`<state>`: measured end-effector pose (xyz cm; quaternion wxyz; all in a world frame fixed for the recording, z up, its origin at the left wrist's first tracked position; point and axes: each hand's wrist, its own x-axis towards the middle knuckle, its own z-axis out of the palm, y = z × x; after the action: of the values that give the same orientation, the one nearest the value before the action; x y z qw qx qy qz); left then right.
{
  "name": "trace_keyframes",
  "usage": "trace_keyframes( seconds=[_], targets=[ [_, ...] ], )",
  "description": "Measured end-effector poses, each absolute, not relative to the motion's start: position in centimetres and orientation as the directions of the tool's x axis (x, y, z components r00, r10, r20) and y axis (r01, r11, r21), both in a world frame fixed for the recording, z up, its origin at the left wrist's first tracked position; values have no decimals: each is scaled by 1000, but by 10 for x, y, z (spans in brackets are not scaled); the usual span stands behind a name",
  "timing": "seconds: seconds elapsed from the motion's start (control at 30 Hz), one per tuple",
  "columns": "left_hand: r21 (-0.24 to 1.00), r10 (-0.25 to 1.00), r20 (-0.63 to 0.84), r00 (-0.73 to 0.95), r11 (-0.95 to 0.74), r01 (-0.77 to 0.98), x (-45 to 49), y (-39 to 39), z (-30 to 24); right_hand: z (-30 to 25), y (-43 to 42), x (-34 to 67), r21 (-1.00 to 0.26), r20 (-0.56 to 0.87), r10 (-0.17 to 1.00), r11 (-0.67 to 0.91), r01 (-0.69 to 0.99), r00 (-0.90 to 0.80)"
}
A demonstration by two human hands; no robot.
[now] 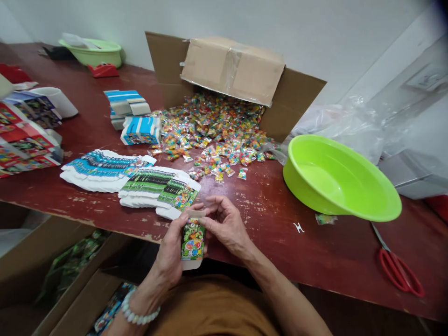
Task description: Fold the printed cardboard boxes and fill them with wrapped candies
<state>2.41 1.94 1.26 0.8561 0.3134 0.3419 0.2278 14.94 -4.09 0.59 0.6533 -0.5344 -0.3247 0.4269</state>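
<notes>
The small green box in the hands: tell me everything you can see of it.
The small green box looks like printed cardboard, green with bright cartoon print on its face and white at the bottom edge. It is held upright just in front of the table edge. The left hand grips its left side, and the right hand pinches its plain tan top flap.

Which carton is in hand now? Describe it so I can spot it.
At the near edge of the dark red table, in front of the fanned flat green cartons, the left hand and right hand hold a small green carton. Unlike those, it is folded into a box and upright.
</notes>
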Motion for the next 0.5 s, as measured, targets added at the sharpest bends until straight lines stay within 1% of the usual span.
trace_keyframes(
  seconds=[0.07, 0.17, 0.23, 0.3, 0.37, 0.5],
  targets=[
    [708, 607, -449, 655, 689, -155, 25, 19, 13, 8, -42, 153, -991, 29, 920, 77, -108, 391],
    [736, 634, -432, 641, 659, -155, 26, 19, 16, 11, -45, 157, -986, 160, 927, 132, 102, 338],
    [764, 680, -402, 613, 618, -185, 27, 19, 17, 12, -46, 159, -978, 182, 930, 138, 154, 320],
    [786, 705, -384, 596, 589, -190, 28, 19, 17, 12, -45, 159, -986, 134, 936, 92, 139, 325],
    [793, 688, -386, 615, 588, -160, 28, 19, 14, 14, -43, 157, -996, 69, 943, 47, 75, 327],
    [786, 649, -375, 662, 602, -145, 27, 21, 7, 19, -35, 155, -989, -42, 957, 2, -148, 289]
  ],
)
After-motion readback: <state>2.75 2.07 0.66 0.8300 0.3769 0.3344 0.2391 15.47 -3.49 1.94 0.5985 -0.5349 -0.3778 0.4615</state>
